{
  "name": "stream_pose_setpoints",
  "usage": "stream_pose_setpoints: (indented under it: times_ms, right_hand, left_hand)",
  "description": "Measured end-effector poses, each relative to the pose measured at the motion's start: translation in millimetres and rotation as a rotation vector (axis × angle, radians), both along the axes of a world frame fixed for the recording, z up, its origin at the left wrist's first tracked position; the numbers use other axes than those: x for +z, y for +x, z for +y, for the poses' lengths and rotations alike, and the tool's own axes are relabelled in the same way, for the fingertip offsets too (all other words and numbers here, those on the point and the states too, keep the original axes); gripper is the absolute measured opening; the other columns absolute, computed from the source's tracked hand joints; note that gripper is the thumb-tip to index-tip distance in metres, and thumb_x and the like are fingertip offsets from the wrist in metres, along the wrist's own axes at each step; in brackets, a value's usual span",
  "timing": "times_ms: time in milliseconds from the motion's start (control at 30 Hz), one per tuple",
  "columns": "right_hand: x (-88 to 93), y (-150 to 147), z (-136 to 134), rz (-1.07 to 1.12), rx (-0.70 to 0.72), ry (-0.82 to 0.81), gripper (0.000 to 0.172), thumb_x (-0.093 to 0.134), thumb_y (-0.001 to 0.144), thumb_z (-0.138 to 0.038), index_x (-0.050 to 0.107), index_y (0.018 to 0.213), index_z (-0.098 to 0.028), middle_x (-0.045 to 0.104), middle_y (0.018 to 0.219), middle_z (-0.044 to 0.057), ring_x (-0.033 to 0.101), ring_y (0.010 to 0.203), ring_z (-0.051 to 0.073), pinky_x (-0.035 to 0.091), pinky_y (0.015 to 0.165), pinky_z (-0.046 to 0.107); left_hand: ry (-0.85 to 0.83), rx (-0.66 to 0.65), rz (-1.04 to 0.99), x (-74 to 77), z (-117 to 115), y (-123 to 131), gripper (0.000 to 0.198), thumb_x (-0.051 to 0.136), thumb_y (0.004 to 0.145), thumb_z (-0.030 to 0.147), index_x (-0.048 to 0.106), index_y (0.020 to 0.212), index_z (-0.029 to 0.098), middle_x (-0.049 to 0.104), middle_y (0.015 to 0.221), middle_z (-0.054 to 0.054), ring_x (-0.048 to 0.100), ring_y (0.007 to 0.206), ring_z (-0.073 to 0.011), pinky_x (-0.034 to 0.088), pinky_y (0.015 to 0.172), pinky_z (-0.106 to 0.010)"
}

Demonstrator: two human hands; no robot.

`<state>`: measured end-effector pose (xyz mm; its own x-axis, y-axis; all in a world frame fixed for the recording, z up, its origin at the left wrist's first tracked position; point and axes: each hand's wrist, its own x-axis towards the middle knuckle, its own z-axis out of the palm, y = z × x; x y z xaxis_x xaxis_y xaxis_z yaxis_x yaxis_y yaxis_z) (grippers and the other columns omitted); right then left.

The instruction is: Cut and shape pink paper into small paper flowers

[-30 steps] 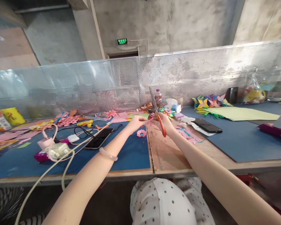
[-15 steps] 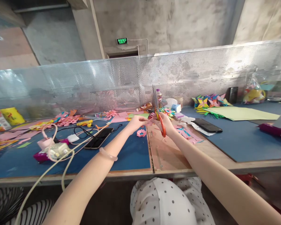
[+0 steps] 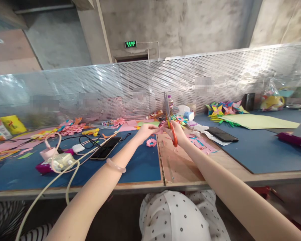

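Orange-handled scissors (image 3: 174,134) hang on my right hand (image 3: 178,132), blades pointing up and slightly spread. The fingers of my right hand also meet a small pink paper piece (image 3: 161,130) between the hands. My left hand (image 3: 148,131) pinches that piece from the other side; its exact shape is hard to make out. Just below my left hand, a pink paper flower (image 3: 151,142) lies on the blue mat (image 3: 140,164).
Left: a phone (image 3: 106,148), cables, a power strip (image 3: 43,168) and pink paper scraps. Right: a black phone (image 3: 223,134), white tissue, green sheets (image 3: 261,121) and folded paper shapes (image 3: 227,108). A perforated metal screen (image 3: 130,80) stands behind.
My hands and the scissors stay almost where they were. At the far left edge, another person's hand has shifted slightly, and the striped clothing at the lower left has moved.
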<state>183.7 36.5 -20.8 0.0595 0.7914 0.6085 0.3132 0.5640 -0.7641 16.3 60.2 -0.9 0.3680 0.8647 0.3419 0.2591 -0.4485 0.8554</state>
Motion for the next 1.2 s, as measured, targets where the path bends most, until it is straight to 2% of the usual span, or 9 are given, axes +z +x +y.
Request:
stream_pose_setpoints:
  times_ms: [200, 367, 467, 567, 700, 967, 1200]
  right_hand:
    - [5.9, -2.9, -9.3, -0.026, 0.019, -0.261, 0.022, 0.051, 0.072, -0.039, 0.047, 0.065, -0.018, 0.049, 0.054, -0.001, 0.043, 0.047, 0.011, 0.032, 0.041, 0.023]
    - [13.6, -10.9, -20.6, -0.089, 0.157, -0.264, 0.020, 0.053, 0.071, -0.038, 0.048, 0.066, -0.019, 0.050, 0.056, 0.000, 0.046, 0.053, 0.014, 0.034, 0.043, 0.023]
    - [11.0, -11.9, -18.6, -0.147, 0.122, -0.318, 0.024, 0.053, 0.071, -0.040, 0.047, 0.061, -0.019, 0.045, 0.051, -0.001, 0.042, 0.047, 0.012, 0.032, 0.039, 0.023]
    - [3.1, -10.5, -10.9, -0.168, 0.099, -0.348, 0.029, 0.053, 0.070, -0.043, 0.046, 0.058, -0.019, 0.043, 0.049, -0.002, 0.041, 0.041, 0.011, 0.031, 0.034, 0.023]
    - [-3.9, -9.4, -6.0, -0.155, 0.137, -0.340, 0.026, 0.054, 0.070, -0.042, 0.049, 0.060, -0.018, 0.049, 0.053, 0.000, 0.047, 0.040, 0.012, 0.036, 0.032, 0.023]
    - [1.2, -10.8, -13.9, -0.223, 0.153, -0.323, 0.023, 0.049, 0.074, -0.039, 0.050, 0.067, -0.017, 0.049, 0.057, 0.000, 0.050, 0.040, 0.012, 0.042, 0.032, 0.023]
    - [5.3, -11.1, -18.6, -0.281, 0.143, -0.321, 0.027, 0.045, 0.076, -0.040, 0.053, 0.071, -0.015, 0.048, 0.059, -0.001, 0.051, 0.045, 0.011, 0.044, 0.033, 0.021]
  left_hand:
    - [0.018, 0.150, -0.267, 9.4, 3.6, -6.7, 0.026, 0.068, 0.064, 0.035, 0.069, 0.081, 0.015, 0.068, 0.080, -0.007, 0.060, 0.072, -0.0160, 0.042, 0.055, -0.023]
    - [0.009, 0.197, -0.511, 15.8, 7.0, -10.4, 0.025, 0.069, 0.061, 0.033, 0.068, 0.080, 0.016, 0.067, 0.079, -0.005, 0.060, 0.071, -0.0141, 0.045, 0.062, -0.024]
    - [0.035, 0.195, -0.595, 18.1, 8.1, -11.6, 0.024, 0.070, 0.061, 0.032, 0.067, 0.078, 0.016, 0.066, 0.077, -0.003, 0.059, 0.069, -0.0119, 0.043, 0.059, -0.021]
    - [0.070, 0.207, -0.636, 20.3, 10.0, -13.7, 0.024, 0.071, 0.060, 0.032, 0.067, 0.077, 0.016, 0.064, 0.073, -0.002, 0.057, 0.066, -0.0100, 0.041, 0.055, -0.019]
    - [0.101, 0.221, -0.659, 21.8, 13.9, -17.0, 0.025, 0.071, 0.060, 0.034, 0.068, 0.078, 0.017, 0.064, 0.073, -0.001, 0.057, 0.064, -0.0096, 0.042, 0.057, -0.020]
    - [0.100, 0.202, -0.716, 22.3, 12.4, -16.3, 0.024, 0.072, 0.059, 0.032, 0.068, 0.076, 0.016, 0.064, 0.071, -0.001, 0.057, 0.065, -0.0098, 0.041, 0.058, -0.020]
    - [0.088, 0.172, -0.761, 23.0, 10.4, -13.4, 0.022, 0.073, 0.058, 0.030, 0.069, 0.074, 0.016, 0.064, 0.072, -0.002, 0.057, 0.066, -0.0116, 0.040, 0.059, -0.022]
